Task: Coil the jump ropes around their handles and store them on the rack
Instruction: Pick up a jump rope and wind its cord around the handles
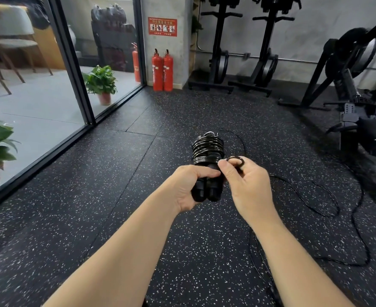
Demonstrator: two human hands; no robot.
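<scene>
Under me is a black rubber floor (107,196) flecked with white, laid in big tiles whose seams show ahead of me. A loose black rope (328,214) lies on it to my right in slack curves and loops. Two red fire extinguishers (162,70) stand on it by the concrete pillar. Black exercise machines (244,63) rest their bases on it along the far wall, and another machine (355,89) sits at the right, perhaps a rower; I cannot tell for sure.
</scene>
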